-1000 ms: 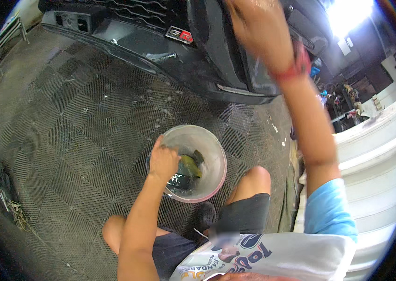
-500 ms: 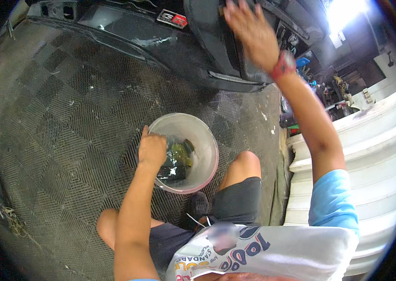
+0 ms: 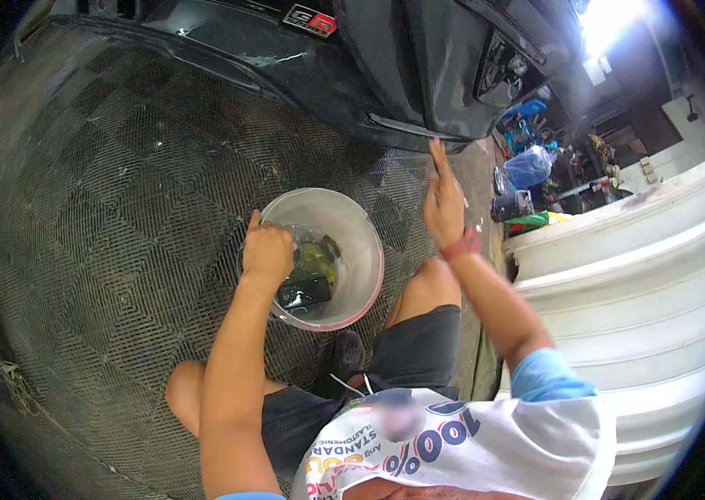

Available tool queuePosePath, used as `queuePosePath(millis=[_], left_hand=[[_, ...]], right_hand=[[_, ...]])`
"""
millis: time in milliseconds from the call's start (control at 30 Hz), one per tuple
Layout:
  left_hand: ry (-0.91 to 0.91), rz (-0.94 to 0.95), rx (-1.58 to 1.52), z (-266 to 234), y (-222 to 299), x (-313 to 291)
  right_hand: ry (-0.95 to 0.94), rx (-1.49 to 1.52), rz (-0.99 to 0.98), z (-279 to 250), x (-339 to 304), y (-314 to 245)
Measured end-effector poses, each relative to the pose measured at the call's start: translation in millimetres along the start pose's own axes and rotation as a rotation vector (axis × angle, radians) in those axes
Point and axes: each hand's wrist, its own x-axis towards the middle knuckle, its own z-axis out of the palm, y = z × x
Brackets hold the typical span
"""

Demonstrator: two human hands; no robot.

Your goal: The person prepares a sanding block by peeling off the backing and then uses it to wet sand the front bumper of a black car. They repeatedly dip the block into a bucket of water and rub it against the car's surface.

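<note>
A white bucket (image 3: 365,287) stands on the floor between my knees. At its left rim, my left hand (image 3: 269,254) is closed over the edge, thumb outside and fingers inside. Water, a yellow-green item (image 3: 313,260) that may be a sponge or cloth, and a dark block-like shape (image 3: 302,293) lie in the bucket; their exact kinds I cannot make out. My right hand (image 3: 444,204), with a red wristband, is seen edge-on above my right knee, fingers stretched and holding nothing visible. Its fingertips are close to the lower edge of the dark car bumper (image 3: 411,125); whether they touch is unclear.
The floor is dark patterned matting (image 3: 119,250). A white corrugated panel (image 3: 619,308) rises at the right. Beyond the bumper's right end stand a blue plastic container (image 3: 529,167), a dark pot (image 3: 512,205) and assorted clutter. A bright lamp (image 3: 615,29) shines at upper right.
My right hand has come down from the upper bumper surface to below its lower edge, turning edge-on. My left hand stays on the bucket rim. The view has shifted slightly.
</note>
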Motion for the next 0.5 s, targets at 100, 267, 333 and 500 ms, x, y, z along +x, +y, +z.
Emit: queuePosePath(millis=[100,267,333,500], left_hand=[[-0.015,0.015,0.005,4.0,7.5,1.0],[-0.041,0.009,0.028,3.3,10.5,1.4],[-0.084,0.001,0.044,-1.0,12.7,2.4],[-0.131,-0.026,0.056,-0.8,7.7,3.0]], right_hand=[[-0.070,0.547,0.770,12.0,-32.8,-11.6],[-0.073,0.208,0.362,12.1,21.2,-26.7],[0.049,0.089,0.037,7.1,50.2,-25.6],[0.433,-0.042,-0.366,-18.6,161.3,-79.4]])
